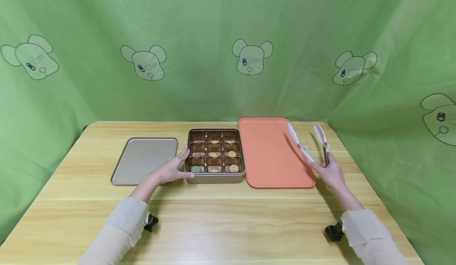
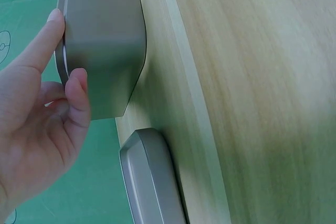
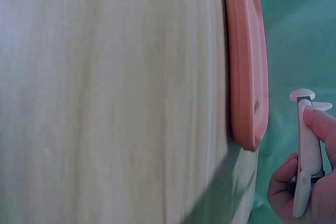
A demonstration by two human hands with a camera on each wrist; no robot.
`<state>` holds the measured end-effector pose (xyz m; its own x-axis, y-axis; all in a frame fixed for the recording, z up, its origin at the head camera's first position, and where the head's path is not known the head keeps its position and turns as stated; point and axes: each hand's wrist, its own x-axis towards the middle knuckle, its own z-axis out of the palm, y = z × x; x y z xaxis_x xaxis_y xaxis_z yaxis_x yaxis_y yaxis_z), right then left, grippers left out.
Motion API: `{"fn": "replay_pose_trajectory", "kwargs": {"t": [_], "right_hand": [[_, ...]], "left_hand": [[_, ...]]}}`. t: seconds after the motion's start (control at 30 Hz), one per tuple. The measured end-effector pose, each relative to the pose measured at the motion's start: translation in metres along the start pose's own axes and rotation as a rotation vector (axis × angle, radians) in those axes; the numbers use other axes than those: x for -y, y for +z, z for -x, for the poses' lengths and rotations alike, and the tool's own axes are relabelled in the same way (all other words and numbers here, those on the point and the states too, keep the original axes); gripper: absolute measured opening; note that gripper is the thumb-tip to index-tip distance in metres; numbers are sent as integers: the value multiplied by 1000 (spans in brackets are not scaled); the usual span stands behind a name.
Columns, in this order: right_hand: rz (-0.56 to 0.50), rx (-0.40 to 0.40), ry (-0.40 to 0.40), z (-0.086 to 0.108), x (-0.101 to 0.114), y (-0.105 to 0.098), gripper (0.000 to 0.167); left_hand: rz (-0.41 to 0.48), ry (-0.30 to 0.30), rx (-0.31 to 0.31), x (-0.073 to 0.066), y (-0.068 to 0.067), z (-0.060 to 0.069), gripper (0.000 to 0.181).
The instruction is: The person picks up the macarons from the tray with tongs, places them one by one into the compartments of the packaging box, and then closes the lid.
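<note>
Champagne-coloured metal tin (image 1: 215,178) stands just right of the left hand (image 1: 171,169), which grasps its near left corner, thumb along the front rim and fingers at the side; the right hand (image 1: 331,174) grips white-tipped tongs (image 1: 305,151) by the handle end, tips spread and pointing away from that hand. Risk noted: tips lowered this wide could strike the walls of the brown nine-compartment insert (image 1: 198,136) or knock a neighbouring cookie; too hard a squeeze could crumble the green cookie (image 1: 196,169), close by the left thumb, or the pale cookie (image 1: 233,168) farther right of it; a slack left-hand hold could let the tin slide. Contents of several other compartments cannot be told apart. Around: coral tray (image 1: 274,154) lies between the hands, under the left tong arm in the head view, its raised rim an obstacle to low movement by the right hand; flat metal lid (image 1: 147,158) lies left of the left hand, leaving limited room there; green curtain (image 1: 199,94) hangs beyond both hands.
</note>
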<state>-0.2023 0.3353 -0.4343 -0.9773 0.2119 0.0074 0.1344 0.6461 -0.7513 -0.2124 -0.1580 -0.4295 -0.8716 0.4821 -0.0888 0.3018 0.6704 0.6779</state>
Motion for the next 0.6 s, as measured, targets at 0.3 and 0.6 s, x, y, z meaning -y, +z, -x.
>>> {"fn": "replay_pose_trajectory", "kwargs": {"t": [0.3, 0.6], "right_hand": [[12, -20, 40, -3, -10, -8, 47], [44, 1, 89, -6, -18, -12, 60]], "left_hand": [[-2, -29, 9, 1, 1, -1, 97], [1, -22, 8, 2, 2, -1, 97]]}}
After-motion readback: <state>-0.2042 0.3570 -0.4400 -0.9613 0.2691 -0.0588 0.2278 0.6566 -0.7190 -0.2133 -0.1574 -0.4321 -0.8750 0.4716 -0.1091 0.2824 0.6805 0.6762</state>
